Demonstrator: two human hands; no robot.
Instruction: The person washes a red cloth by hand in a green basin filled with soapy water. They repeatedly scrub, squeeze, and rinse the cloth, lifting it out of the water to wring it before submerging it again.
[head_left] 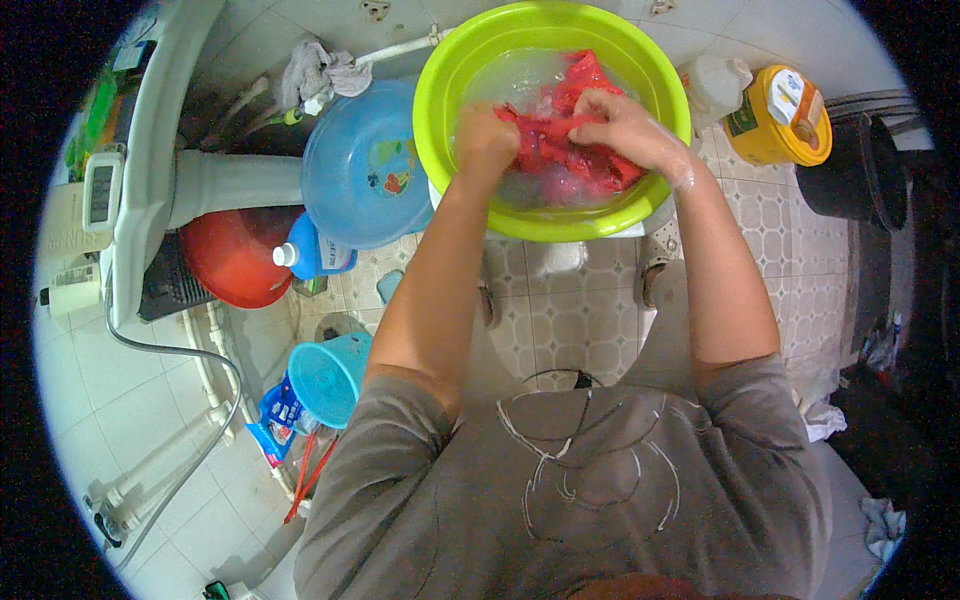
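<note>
A lime-green basin (445,60) holds cloudy, sudsy water, and a wet red cloth (590,160) lies bunched up in it. Over the left part of the basin, my left hand (488,138) is closed on an edge of the cloth. My right hand (625,130) grips the same cloth farther right, thumb and fingers pinched round a fold. Between the two hands a strip of the fabric is raised above the water. Suds cling to my right wrist. The cloth's exact kind cannot be made out.
Left of the basin stand a translucent blue basin (340,170), a red basin (225,260), a blue bottle (325,250) and a turquoise bucket (328,385). A white sink (145,200) rises beyond them. To the right are a yellow bucket (745,130), a white jug (712,90) and a black bucket (850,170).
</note>
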